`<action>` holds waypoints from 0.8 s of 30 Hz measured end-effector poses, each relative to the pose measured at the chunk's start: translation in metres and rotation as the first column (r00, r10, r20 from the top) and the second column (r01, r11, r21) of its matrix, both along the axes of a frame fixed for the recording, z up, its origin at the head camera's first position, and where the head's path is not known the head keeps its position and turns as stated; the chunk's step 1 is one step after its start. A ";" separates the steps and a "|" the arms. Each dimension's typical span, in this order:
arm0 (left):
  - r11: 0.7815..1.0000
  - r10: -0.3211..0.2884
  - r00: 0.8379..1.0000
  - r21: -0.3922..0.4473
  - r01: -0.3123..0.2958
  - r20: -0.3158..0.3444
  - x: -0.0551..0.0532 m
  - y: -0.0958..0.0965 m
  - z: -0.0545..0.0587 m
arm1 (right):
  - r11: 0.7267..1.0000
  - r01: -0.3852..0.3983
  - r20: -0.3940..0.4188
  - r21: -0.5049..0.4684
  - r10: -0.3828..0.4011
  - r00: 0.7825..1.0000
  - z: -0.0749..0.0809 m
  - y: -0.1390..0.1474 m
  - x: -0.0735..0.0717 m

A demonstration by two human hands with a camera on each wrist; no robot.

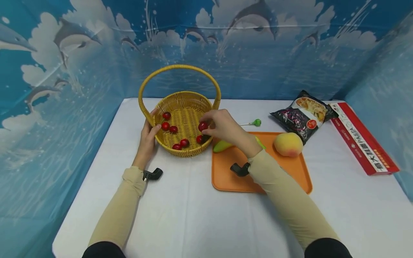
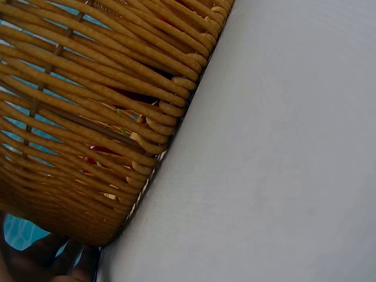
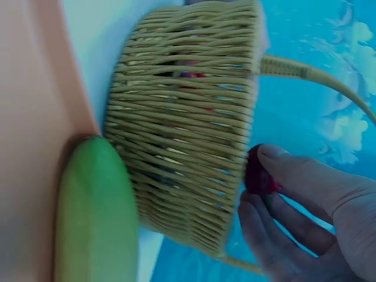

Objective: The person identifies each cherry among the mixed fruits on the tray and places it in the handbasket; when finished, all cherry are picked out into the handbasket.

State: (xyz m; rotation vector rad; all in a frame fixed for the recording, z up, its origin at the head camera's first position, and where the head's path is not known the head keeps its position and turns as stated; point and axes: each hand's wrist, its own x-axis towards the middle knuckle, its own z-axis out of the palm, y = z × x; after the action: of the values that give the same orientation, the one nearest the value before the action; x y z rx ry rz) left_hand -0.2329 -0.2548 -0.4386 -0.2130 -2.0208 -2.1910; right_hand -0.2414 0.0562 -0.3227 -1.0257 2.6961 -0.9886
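A yellow woven basket with a tall arched handle stands on the white table. Several red cherries lie inside it, mostly along the left and front. My left hand grips the basket's left side, thumb over the rim; in the left wrist view only some dark fingers show beside the wicker. Above the basket's right rim, my right hand pinches a dark red cherry between thumb and fingers. The right wrist view shows this cherry just beyond the rim.
Right of the basket, an orange tray holds a green-yellow banana, partly behind the right forearm, and a peach. Behind it lies a green lollipop. Farther right are a black food bag and a red pasta box.
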 end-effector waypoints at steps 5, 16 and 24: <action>1.000 0.016 1.000 -0.014 -0.016 -0.003 -0.002 -0.004 -0.005 | 1.000 0.011 -0.013 0.017 -0.011 1.000 -0.007 -0.014 -0.004; 1.000 0.009 1.000 0.009 -0.009 -0.010 -0.004 -0.003 -0.003 | 0.999 0.029 -0.107 0.033 -0.026 0.994 -0.001 -0.037 -0.018; 1.000 -0.006 1.000 0.007 0.006 0.005 0.007 0.002 0.014 | 0.997 0.070 -0.074 -0.014 -0.070 0.995 -0.009 -0.015 -0.004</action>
State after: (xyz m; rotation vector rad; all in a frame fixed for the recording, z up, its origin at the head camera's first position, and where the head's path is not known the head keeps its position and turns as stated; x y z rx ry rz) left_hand -0.2263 -0.2530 -0.4246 -0.2139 -2.0174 -2.2038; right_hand -0.2458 0.0408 -0.3315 -0.9959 2.8076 -0.9982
